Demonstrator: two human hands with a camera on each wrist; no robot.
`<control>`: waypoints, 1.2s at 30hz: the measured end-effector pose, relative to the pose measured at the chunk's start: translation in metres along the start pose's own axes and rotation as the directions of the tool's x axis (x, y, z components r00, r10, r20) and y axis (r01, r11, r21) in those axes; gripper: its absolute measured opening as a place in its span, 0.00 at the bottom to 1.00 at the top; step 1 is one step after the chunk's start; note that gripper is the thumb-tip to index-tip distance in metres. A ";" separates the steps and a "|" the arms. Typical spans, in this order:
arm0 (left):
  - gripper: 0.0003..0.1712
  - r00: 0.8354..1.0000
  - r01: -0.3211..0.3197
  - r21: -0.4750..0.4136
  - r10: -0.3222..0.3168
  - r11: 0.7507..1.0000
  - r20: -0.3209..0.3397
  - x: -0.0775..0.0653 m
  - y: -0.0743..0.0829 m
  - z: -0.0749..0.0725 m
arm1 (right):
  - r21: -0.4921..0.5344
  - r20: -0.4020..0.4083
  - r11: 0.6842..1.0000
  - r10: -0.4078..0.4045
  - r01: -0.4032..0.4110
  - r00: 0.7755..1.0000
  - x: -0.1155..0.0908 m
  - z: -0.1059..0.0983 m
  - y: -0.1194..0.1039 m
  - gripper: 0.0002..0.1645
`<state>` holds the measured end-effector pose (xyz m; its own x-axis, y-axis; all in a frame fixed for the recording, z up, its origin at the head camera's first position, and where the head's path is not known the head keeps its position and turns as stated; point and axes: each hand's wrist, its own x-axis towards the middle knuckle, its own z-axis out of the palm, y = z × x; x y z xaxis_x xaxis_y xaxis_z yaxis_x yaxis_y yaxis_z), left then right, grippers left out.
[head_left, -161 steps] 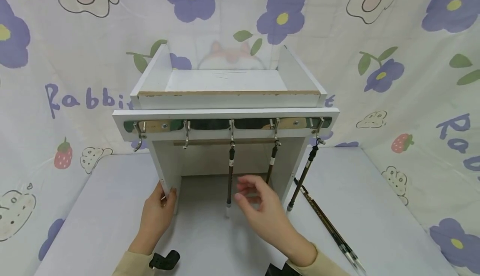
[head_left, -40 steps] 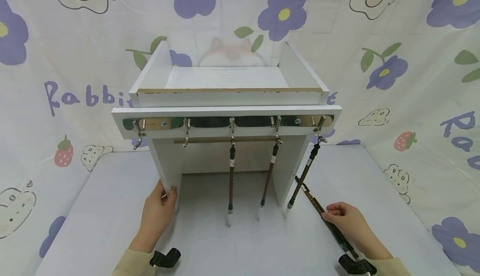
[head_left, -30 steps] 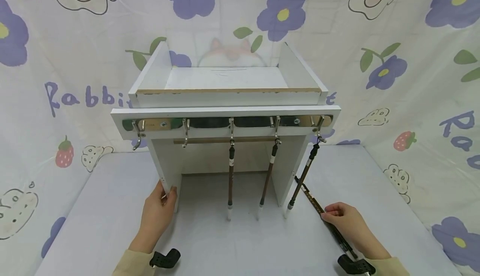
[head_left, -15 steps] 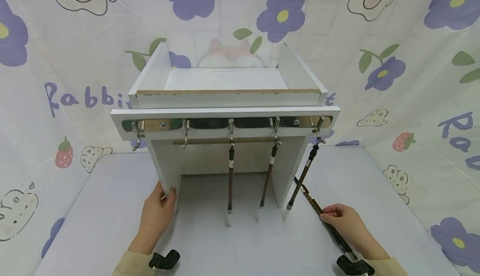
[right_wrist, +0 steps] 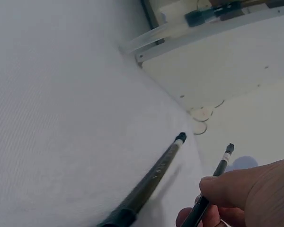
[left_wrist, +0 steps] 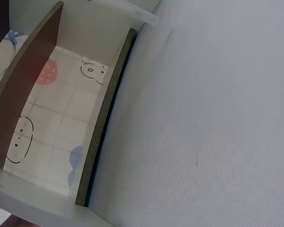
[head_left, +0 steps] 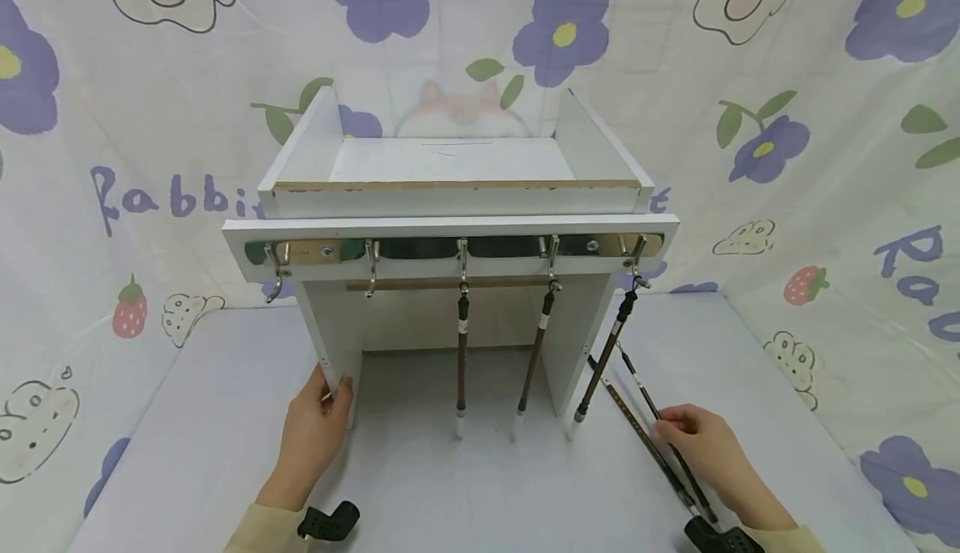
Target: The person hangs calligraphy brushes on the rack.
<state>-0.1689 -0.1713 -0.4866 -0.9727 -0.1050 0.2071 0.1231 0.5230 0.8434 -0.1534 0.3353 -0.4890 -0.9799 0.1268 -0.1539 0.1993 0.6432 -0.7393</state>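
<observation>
My right hand (head_left: 705, 449) pinches a dark calligraphy brush (head_left: 638, 382) between thumb and fingers, right of the rack. Its looped end points away, and in the right wrist view my thumb lies along the handle. Beside it a second brush (head_left: 637, 429) lies on the table. My left hand (head_left: 311, 428) holds the front edge of the left side panel of a white wooden rack (head_left: 457, 203). From the rack's hooks hang three brushes with clear tip covers: a middle one (head_left: 461, 361), another to its right (head_left: 533, 361), and a tilted one (head_left: 604, 361) at the right end.
Two metal hooks, the far-left hook (head_left: 276, 273) and the one beside it (head_left: 372, 269), carry nothing. A patterned cloth (head_left: 750, 269) stands behind the white tabletop (head_left: 420, 503). Black wrist cameras (head_left: 330, 522) sit at both wrists.
My right hand came from the hanging brushes to the pair on the table, then drew one brush apart to the right. My left hand stays on the panel.
</observation>
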 end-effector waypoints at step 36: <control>0.27 1.000 0.000 0.002 0.000 1.000 -0.009 0.000 0.000 0.001 | -0.075 -0.412 0.934 -0.348 0.350 0.842 -0.060 -0.022 -0.085 0.13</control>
<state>-0.1687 -0.1707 -0.4868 -0.9707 -0.1130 0.2119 0.1229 0.5245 0.8425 -0.1121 0.2900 -0.4025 -0.8968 0.1936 0.3977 -0.1569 0.7013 -0.6954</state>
